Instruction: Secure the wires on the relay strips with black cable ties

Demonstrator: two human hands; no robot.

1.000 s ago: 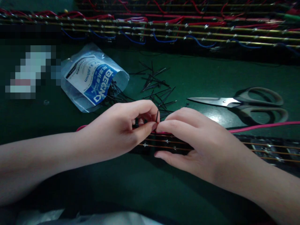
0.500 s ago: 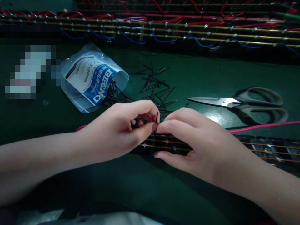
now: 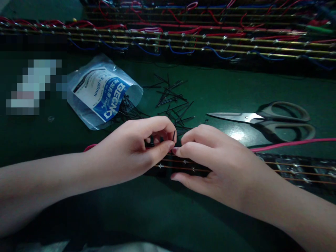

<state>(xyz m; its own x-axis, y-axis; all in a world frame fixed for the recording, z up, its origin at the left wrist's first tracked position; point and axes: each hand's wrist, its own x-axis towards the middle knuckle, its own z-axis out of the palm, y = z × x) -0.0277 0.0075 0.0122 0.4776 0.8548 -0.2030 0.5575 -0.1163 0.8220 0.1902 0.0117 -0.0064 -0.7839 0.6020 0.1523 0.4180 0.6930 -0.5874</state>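
Head view: left hand (image 3: pixel 139 144) pinching a black tie (image 3: pixel 173 135), right hand (image 3: pixel 223 161) just beside it.
Left grip closed on the tie, thumb to forefinger, free end poking up; its lower part hidden. Tie sits between the hands, over the strip with copper wires (image 3: pixel 296 172), near the red cable (image 3: pixel 291 143). Right forefinger tip close to the left thumb, contact unclear; right thumb apart, lower down. Cannot tell whether right grip holds anything. Beyond the hands: loose ties (image 3: pixel 170 94) scattered on the green bench (image 3: pixel 147 210), plastic bag (image 3: pixel 88 99) with more spilling from its mouth, scissors (image 3: pixel 254 116) to the right, blades nearly together. Wired strips (image 3: pixel 183 40) along the back.
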